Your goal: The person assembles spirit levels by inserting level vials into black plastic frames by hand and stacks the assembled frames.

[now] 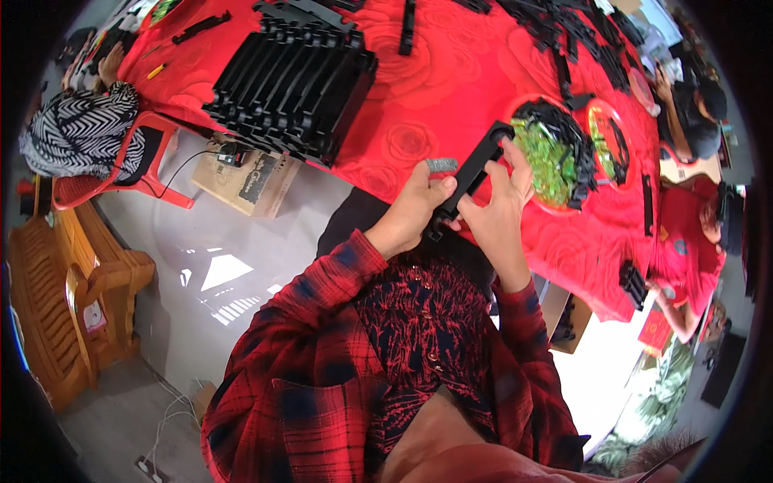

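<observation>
A long, narrow black plastic part (481, 158) with a recessed middle is held at a slant over the table's near edge. My left hand (409, 208) is closed round its lower end, the thumb pressed along the side. A grey wrap (441, 165) covers one finger of that hand. My right hand (503, 197) grips the part from the other side, with fingers bent against its edge and upper end. Just beyond the right hand lies a round tray (541, 207) of small green, glossy pieces (551, 157) and black strips (576, 129).
A stack of similar black parts (294, 88) stands at the left on the red tablecloth (411, 97). A smaller tray (594, 121) and loose black pieces (555, 32) lie to the right. Other people sit around the table. A cardboard box (241, 181) and red chair (165, 161) are at left.
</observation>
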A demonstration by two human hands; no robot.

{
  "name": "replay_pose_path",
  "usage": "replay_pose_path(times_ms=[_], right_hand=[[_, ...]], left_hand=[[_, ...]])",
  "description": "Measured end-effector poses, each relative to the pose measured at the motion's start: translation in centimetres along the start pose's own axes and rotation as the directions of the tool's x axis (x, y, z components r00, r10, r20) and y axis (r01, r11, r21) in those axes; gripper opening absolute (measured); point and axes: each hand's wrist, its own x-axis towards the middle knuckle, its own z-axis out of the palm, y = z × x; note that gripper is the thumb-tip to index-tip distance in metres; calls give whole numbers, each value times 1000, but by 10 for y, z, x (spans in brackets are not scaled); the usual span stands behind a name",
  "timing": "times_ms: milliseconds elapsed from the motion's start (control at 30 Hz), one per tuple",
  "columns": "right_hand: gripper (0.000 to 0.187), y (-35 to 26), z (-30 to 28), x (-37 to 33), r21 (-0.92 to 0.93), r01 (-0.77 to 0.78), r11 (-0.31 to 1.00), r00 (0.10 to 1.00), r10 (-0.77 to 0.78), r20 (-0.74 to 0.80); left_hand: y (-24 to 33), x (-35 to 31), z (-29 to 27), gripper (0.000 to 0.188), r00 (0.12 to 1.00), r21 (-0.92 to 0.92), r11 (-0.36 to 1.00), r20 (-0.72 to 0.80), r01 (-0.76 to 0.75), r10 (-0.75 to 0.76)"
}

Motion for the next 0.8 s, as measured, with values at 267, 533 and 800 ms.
replay_pose_path(times_ms=[267,533,800], right_hand=[[43,21,12,31,-7,-6,1000,999,6,44],[43,39,5,72,28,23,999,995,-25,99],[40,65,18,83,-97,-7,995,995,16,95]], left_hand=[[20,15,4,30,999,303,953,6,28,-32],[38,48,26,34,995,255,966,-97,47,-23],[38,82,14,45,987,280,951,-125,128,-96]])
